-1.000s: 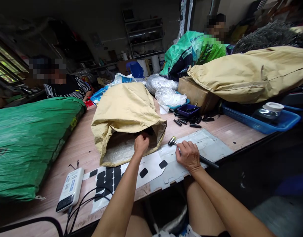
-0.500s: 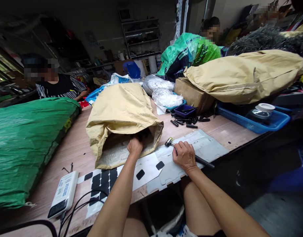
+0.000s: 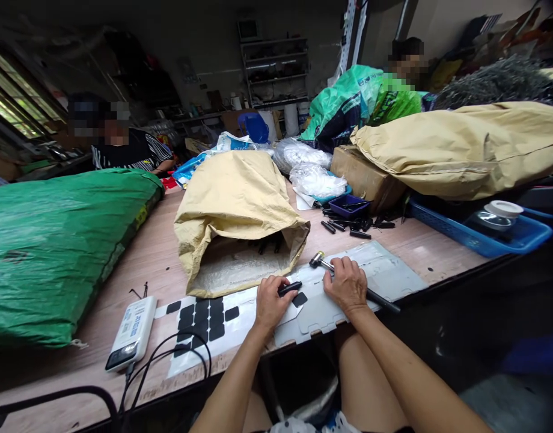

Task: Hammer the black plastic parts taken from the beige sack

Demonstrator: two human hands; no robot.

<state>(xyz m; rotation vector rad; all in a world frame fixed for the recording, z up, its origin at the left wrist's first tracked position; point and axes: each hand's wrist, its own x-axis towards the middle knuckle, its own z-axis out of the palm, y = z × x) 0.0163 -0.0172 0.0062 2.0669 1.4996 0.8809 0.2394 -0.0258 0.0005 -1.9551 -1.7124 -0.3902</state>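
Observation:
My left hand [image 3: 273, 300] is closed on a short black cylindrical piece [image 3: 290, 288], just in front of the open mouth of a tan sack [image 3: 240, 198]. Dark pieces show inside the sack. My right hand [image 3: 347, 285] is wrapped round the shaft of a small hammer [image 3: 383, 299], whose head points up and to the left. Under the right hand lies a grey board [image 3: 394, 270]. Black rounded-square patches [image 3: 202, 319] are on white sheets left of my left hand, and one more black patch [image 3: 299, 299] lies right beside it.
A white power bank [image 3: 134, 331] with black cables and a green sack [image 3: 64, 246] are at left. Black pieces lie round a purple basket [image 3: 348, 205]. At right are a blue tray [image 3: 466, 228] and another tan sack [image 3: 466, 147]. Two people are beyond the table.
My left hand has come out of the sack with a black piece and moved right, towards my right hand. The right hand still holds the hammer. The view has shifted slightly.

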